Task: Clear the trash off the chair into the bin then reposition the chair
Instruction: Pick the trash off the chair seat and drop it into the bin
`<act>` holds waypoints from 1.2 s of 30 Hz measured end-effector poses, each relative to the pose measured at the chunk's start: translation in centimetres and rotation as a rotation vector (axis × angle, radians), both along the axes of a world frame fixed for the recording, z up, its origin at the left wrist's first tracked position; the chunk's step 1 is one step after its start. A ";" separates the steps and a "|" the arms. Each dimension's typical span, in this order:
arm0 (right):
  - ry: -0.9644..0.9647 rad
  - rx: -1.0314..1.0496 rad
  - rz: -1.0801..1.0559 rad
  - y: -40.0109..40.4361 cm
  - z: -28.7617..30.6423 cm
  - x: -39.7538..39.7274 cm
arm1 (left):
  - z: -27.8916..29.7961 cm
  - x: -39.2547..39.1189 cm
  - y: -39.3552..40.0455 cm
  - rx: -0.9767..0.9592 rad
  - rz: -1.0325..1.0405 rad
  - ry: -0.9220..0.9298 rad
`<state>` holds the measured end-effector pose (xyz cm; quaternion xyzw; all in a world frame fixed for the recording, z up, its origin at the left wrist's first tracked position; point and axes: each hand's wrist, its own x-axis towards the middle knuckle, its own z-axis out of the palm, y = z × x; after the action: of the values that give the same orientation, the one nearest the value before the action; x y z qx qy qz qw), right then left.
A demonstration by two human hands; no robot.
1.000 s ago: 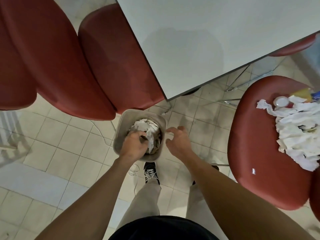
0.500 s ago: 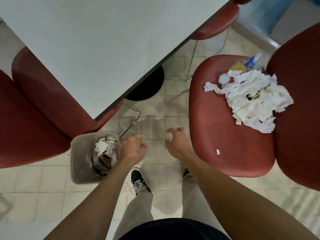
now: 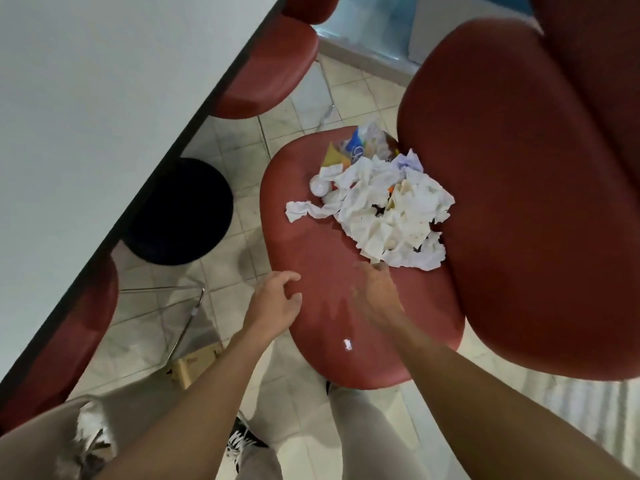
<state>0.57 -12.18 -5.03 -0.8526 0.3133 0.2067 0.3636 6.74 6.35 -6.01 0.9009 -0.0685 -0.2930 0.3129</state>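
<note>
Reaching over the chair (image 3: 332, 341), both hands hold nothing. Left hand (image 3: 273, 306) hovers at the seat's left edge, fingers loosely curled and apart. Right hand (image 3: 375, 297) is blurred above the seat; fingers appear extended toward the trash (image 3: 384, 209), contact not determinable. Trash, a heap of crumpled white paper with a wrapper (image 3: 360, 147) at its far end, lies on the seat's far half against the backrest (image 3: 519, 188). Seat's long axis runs near to far. Bin (image 3: 31, 434) sits at lower left, paper inside. Table (image 3: 104, 98) occupies upper left.
</note>
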 end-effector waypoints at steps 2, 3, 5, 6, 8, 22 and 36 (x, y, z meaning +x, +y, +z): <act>-0.002 -0.011 -0.048 -3.4 -0.6 0.8 | -0.5 1.6 -3.5 -0.026 -0.048 -0.024; -0.011 -0.012 -0.073 -5.0 -0.9 1.3 | -0.7 2.5 -5.1 -0.028 -0.079 -0.038; -0.032 -0.034 -0.102 -7.9 -1.4 2.3 | -0.9 4.4 -8.3 -0.048 -0.129 -0.075; -0.041 -0.056 -0.106 -9.3 -1.6 2.8 | -1.0 5.3 -9.9 -0.059 -0.144 -0.090; -0.058 -0.097 -0.115 -12.1 -2.1 4.1 | -1.1 7.2 -12.9 -0.070 -0.171 -0.105; -0.017 -0.423 -0.248 -22.0 -6.0 11.0 | -3.6 15.0 -26.5 0.131 -0.466 -0.272; -0.170 -0.307 -0.384 -21.9 -4.2 9.8 | -3.1 13.7 -25.7 0.016 -0.265 -0.298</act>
<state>10.35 -34.07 -9.21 -0.8369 0.4655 0.0117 0.2877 20.48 -19.34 -9.07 0.9198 -0.2298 -0.1957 0.2509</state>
